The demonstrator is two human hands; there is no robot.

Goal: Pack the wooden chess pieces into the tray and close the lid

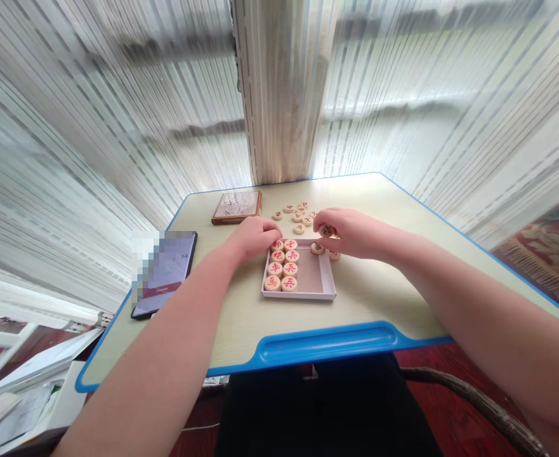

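Note:
A shallow white box point(327, 279) holds two columns of round wooden chess pieces with red characters point(290, 270) on its left side. My left hand point(259, 235) rests at the box's upper left corner, fingers curled by the top left piece; whether it grips that piece is hidden. At the upper right corner, my right hand point(339, 231) pinches a dark-lettered piece point(326, 231) between thumb and fingers. Another dark-lettered piece point(316, 248) lies below it at the box's right part, near the thumb. One more piece point(335, 255) is partly hidden under my right hand.
Several loose pieces point(299, 216) lie beyond the box. A decorated box lid point(236, 206) sits at the back left, and a tablet or phone point(167, 273) lies at the left edge. The table point(355, 317) has a blue rim; curtains hang behind it.

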